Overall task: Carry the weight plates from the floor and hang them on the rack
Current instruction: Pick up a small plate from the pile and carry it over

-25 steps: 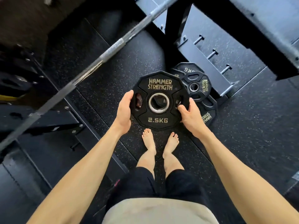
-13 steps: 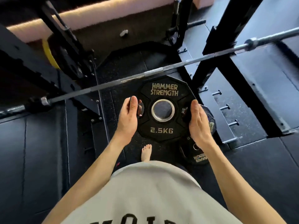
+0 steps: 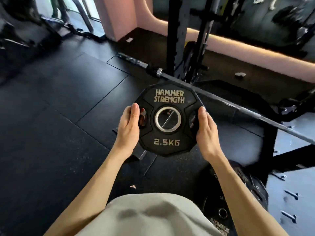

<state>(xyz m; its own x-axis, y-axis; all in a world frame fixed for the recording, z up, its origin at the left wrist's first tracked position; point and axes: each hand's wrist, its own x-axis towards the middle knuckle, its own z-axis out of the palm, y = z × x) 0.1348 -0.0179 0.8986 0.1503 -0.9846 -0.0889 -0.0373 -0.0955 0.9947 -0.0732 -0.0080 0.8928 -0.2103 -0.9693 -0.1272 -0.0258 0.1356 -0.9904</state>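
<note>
I hold a black 2.5 kg weight plate [image 3: 167,143], lettered HAMMER STRENGTH, flat in front of my chest. My left hand [image 3: 128,128] grips its left edge and my right hand [image 3: 205,132] grips its right edge, fingers curled under through the side slots. Its steel-ringed centre hole faces up at me. More black plates [image 3: 219,217] lie on the floor at the lower right, partly hidden by my right forearm. The black rack upright [image 3: 175,36] rises just beyond the plate.
A barbell [image 3: 238,108] runs diagonally from the centre to the right edge, just behind the held plate. Short pegs [image 3: 289,217] stick up from a grey base at the lower right. Black rubber floor tiles [image 3: 56,103] spread to the left. A pink wall stands behind the rack.
The view has swung up and left while I stood up with the plate held in both hands. The floor plates have slid to the lower right, and my feet are out of sight.
</note>
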